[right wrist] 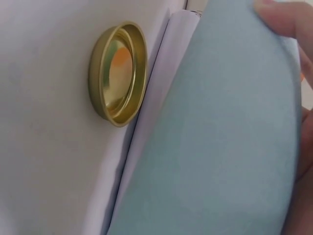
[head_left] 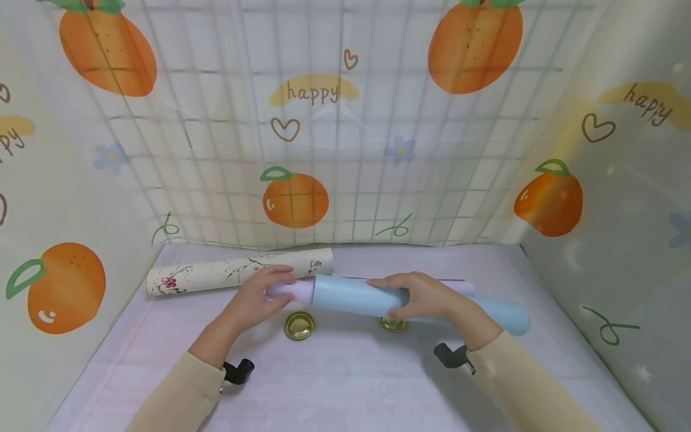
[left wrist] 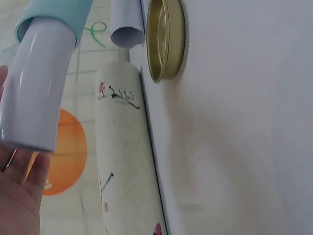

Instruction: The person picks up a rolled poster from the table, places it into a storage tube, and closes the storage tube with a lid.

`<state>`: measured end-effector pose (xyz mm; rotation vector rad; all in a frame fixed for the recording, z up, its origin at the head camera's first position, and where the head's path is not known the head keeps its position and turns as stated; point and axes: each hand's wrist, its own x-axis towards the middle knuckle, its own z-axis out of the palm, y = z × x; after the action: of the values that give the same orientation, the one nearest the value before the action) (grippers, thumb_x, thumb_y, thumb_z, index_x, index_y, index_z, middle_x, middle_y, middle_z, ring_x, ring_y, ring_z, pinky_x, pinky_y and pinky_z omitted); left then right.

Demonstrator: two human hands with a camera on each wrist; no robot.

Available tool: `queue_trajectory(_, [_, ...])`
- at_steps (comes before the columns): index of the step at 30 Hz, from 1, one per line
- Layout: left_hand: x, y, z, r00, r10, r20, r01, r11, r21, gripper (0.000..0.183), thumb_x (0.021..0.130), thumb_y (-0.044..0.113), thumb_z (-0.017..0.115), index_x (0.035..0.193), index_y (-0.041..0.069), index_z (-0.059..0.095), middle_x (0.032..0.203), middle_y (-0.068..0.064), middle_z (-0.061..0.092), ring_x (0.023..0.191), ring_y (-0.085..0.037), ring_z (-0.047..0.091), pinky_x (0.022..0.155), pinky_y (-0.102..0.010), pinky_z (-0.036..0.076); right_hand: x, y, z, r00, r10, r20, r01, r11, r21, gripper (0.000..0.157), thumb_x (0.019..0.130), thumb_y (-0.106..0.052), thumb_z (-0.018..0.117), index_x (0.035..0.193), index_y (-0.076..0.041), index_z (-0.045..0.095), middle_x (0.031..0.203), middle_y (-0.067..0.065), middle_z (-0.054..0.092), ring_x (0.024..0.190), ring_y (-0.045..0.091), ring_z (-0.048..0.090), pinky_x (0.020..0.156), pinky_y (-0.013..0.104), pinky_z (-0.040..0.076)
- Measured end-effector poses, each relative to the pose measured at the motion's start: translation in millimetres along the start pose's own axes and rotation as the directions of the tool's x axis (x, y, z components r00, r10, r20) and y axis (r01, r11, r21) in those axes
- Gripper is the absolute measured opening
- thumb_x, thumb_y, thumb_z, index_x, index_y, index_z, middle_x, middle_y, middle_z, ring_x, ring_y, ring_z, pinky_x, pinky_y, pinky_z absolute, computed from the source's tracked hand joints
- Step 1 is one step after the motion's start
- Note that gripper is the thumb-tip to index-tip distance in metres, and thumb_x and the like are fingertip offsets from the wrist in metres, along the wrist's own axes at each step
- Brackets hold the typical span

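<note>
A light-blue roll (head_left: 345, 294) is held across the table in my right hand (head_left: 432, 297), thumb in front and fingers over the top. From its left end sticks out a glossy pale lilac tube (left wrist: 36, 88). My left hand (head_left: 259, 300) is spread around that tube's free end, its fingers fairly straight; contact is hard to tell. Beneath lie two shallow round gold lids, a left lid (head_left: 299, 326) and a right lid (head_left: 393, 324) partly hidden by the blue roll.
Behind my left hand lies a cream roll (head_left: 237, 270) with branch and blossom print. Another pale lilac roll (head_left: 461, 287) lies behind the blue one. A curtain (head_left: 227, 138) printed with oranges hangs at the back and sides of the lilac-white table (head_left: 324, 390).
</note>
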<state>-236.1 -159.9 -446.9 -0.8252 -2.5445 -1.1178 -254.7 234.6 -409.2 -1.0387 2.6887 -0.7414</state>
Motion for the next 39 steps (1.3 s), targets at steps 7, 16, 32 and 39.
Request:
queue_trajectory(7, [-7.5,-6.3,-10.3,0.996,-0.071,-0.059,0.065,0.993,-0.096,0.035,0.089,0.017,0.078,0.124,0.015,0.072,0.136,-0.003,0.062,0.130,-0.028,0.054,0.110,-0.049,0.041,-3,2,-1.0,1.000,0.001,-0.010,-0.001,1.000,-0.001,0.070,0.081,-0.035,0.084,0.145,-0.037,0.054,0.138,-0.005,0.060,0.114,0.015,0.061,0.090,0.039,0.051])
queue_trajectory(16, [-12.8,-16.0,-10.0,0.995,-0.075,-0.072,0.050,0.951,-0.306,0.031,0.089,0.003,0.075,0.120,0.003,0.070,0.126,-0.013,0.065,0.121,-0.032,0.059,0.099,-0.049,0.052,-3,3,-1.4,1.000,-0.001,-0.006,0.001,1.000,0.004,0.070,0.081,-0.033,0.084,0.145,-0.037,0.054,0.138,-0.005,0.060,0.114,0.016,0.060,0.090,0.039,0.051])
queue_trajectory(32, [-9.6,-11.9,-3.0,0.988,-0.150,-0.026,0.128,0.911,-0.392,0.030,0.089,0.005,0.076,0.118,0.006,0.072,0.127,-0.011,0.064,0.119,-0.030,0.058,0.096,-0.049,0.054,-2,2,-1.6,1.000,0.007,-0.006,-0.007,1.000,0.003,0.070,0.081,-0.032,0.083,0.145,-0.036,0.054,0.139,-0.006,0.060,0.113,0.016,0.060,0.090,0.039,0.051])
queue_trajectory(39, [-7.3,-12.4,7.3,0.984,-0.178,0.013,0.166,0.883,-0.439,0.030,0.089,0.002,0.074,0.119,0.003,0.071,0.128,-0.013,0.063,0.118,-0.032,0.062,0.092,-0.031,0.056,-2,1,-0.6,1.000,-0.006,-0.004,0.006,1.000,-0.016,0.071,0.081,-0.033,0.084,0.145,-0.036,0.053,0.139,-0.004,0.059,0.115,0.016,0.060,0.091,0.040,0.051])
